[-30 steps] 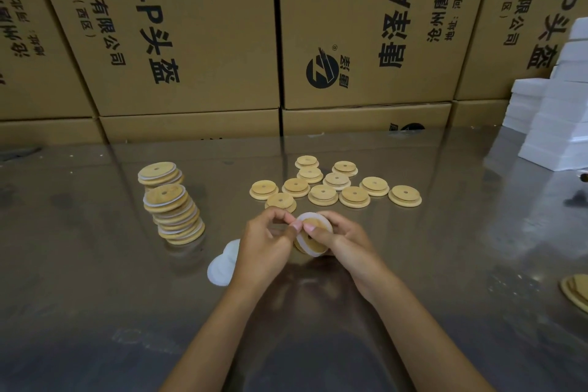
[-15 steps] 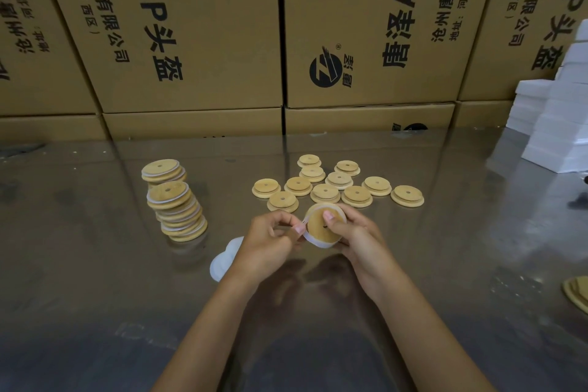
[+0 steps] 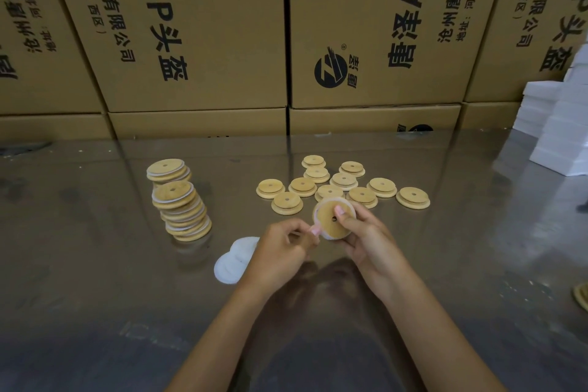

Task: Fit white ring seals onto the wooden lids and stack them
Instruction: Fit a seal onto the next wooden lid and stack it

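My right hand (image 3: 366,239) grips a round wooden lid (image 3: 331,220) tilted up above the steel table, thumb across its face. A white ring seal (image 3: 316,212) runs round the lid's rim. My left hand (image 3: 280,251) pinches the ring at the lid's lower left edge. Several bare wooden lids (image 3: 343,183) lie flat just beyond my hands. To the left stands a leaning stack of sealed lids (image 3: 183,208), with a shorter stack (image 3: 166,170) behind it. Loose white ring seals (image 3: 234,259) lie on the table beside my left wrist.
Printed cardboard boxes (image 3: 197,29) wall off the back of the table (image 3: 461,248). White boxes (image 3: 563,134) are piled at the far right. Another wooden lid (image 3: 582,296) pokes in at the right edge.
The lid has turned up so its wooden face shows more fully, and both hands have lifted it slightly away from me. The stacks and loose lids have not moved.
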`<act>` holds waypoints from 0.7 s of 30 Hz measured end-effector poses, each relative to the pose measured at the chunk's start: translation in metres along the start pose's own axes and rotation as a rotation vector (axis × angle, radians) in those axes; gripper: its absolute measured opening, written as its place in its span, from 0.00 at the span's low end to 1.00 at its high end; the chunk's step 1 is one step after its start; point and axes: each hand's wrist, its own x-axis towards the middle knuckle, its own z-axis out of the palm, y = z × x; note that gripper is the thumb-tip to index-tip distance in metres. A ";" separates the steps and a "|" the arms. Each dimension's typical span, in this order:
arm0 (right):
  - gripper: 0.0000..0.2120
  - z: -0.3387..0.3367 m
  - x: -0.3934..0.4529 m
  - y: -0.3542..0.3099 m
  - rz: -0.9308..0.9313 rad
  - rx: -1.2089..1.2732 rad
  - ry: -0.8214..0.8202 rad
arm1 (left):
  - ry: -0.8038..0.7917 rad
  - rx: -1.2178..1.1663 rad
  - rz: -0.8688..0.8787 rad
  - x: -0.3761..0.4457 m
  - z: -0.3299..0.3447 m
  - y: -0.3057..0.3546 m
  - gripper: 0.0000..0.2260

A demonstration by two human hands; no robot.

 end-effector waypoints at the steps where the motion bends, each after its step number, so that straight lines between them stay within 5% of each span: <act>1: 0.10 -0.001 0.000 -0.001 0.005 0.013 0.005 | -0.018 0.060 0.027 -0.002 0.003 -0.001 0.08; 14: 0.11 0.010 -0.003 -0.003 0.073 -0.071 0.066 | 0.093 0.500 0.297 -0.006 0.003 -0.002 0.10; 21: 0.14 0.016 -0.004 0.002 0.016 -0.268 0.134 | 0.072 0.412 0.247 -0.005 0.002 -0.001 0.11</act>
